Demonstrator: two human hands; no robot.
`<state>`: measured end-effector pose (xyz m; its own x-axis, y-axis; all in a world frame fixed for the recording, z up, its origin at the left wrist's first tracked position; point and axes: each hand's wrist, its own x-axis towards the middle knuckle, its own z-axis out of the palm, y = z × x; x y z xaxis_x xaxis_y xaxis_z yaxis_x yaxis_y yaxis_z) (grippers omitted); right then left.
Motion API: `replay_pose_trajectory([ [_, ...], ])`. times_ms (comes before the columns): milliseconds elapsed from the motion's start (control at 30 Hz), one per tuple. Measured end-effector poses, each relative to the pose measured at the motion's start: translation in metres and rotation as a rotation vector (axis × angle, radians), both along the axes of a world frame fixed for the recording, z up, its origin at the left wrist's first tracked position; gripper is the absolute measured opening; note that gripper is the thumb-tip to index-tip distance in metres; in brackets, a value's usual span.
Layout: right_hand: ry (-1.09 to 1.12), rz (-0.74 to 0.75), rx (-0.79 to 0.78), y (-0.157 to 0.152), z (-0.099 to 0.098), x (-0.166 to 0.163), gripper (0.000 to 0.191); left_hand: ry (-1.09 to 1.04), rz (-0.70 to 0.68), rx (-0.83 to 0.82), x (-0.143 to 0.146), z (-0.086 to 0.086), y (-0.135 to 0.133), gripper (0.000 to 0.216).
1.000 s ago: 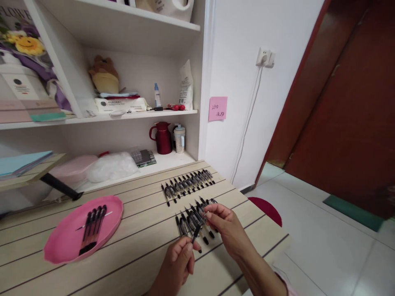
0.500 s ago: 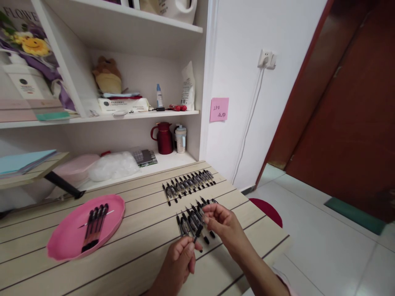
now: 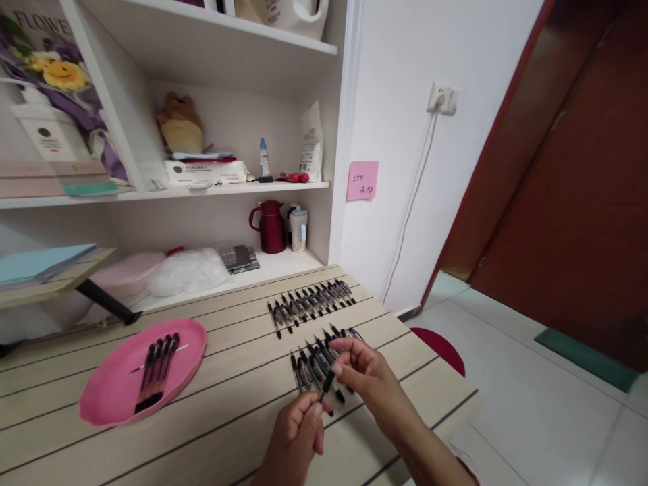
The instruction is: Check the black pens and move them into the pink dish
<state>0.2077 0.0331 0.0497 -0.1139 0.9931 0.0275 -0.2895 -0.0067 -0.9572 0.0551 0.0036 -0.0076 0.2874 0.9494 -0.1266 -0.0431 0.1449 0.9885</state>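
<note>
Between the thumb and fingers of my left hand (image 3: 298, 432) is a black pen (image 3: 327, 386), tilted up and to the right. My right hand (image 3: 372, 381) is curled at the pen's upper end, its thumb tip close against it. Whatever sits between those right fingertips is too small to make out. Beneath both hands lies a near row of black pens (image 3: 302, 372), partly hidden by my right hand. Farther back, a second row of similar pens (image 3: 310, 304) with clear barrels lies side by side on the slatted table (image 3: 227, 391).
On the left stands a pink plate (image 3: 98, 388) holding several black pens (image 3: 158, 364) and a thin white stick. Behind the table, a white shelf holds a red jug (image 3: 272, 228), a cup (image 3: 298, 229) and a plastic bag (image 3: 187, 271). A red stool (image 3: 440, 347) is beyond the right edge.
My right thumb has come closer to the upper end of the pen in my left hand. The view has shifted slightly; the pen rows and plate stay put.
</note>
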Motion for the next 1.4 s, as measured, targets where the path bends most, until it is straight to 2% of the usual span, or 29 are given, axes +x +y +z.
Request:
replay_pose_trajectory([
  [167,0.054,0.111,-0.04,-0.002,-0.002,0.002,0.04,-0.056,0.002,-0.04,-0.001,0.009,-0.001,0.043],
  [333,0.057,0.016,-0.029,0.0,-0.013,-0.006,0.023,-0.059,-0.013,-0.054,0.0,0.009,0.0,0.047],
  [433,0.056,0.003,-0.012,0.001,-0.012,-0.007,0.023,-0.072,-0.014,-0.065,0.0,0.009,0.0,0.046],
  [567,0.084,0.069,0.001,0.002,-0.01,-0.005,0.028,-0.079,-0.03,-0.06,0.0,0.01,-0.001,0.043],
  [733,0.1,-0.006,0.008,0.002,-0.012,-0.009,0.026,-0.076,-0.033,-0.04,-0.001,0.009,0.0,0.041],
  [900,0.189,0.148,-0.047,-0.002,-0.012,-0.013,0.031,-0.074,-0.029,-0.063,-0.001,0.009,0.0,0.043],
  [1033,0.176,0.05,-0.02,-0.002,-0.014,-0.014,0.026,-0.055,-0.024,-0.072,0.0,0.011,0.0,0.044],
  [1167,0.172,0.132,-0.035,-0.002,-0.014,-0.013,0.03,-0.079,-0.029,-0.081,-0.001,0.011,0.001,0.045],
  [1333,0.149,0.042,-0.024,-0.001,-0.015,-0.013,0.026,-0.076,-0.016,-0.088,-0.002,0.01,0.001,0.043],
  [1400,0.149,0.07,-0.031,-0.001,-0.015,-0.013,0.028,-0.074,-0.003,-0.085,-0.002,0.009,0.001,0.043],
])
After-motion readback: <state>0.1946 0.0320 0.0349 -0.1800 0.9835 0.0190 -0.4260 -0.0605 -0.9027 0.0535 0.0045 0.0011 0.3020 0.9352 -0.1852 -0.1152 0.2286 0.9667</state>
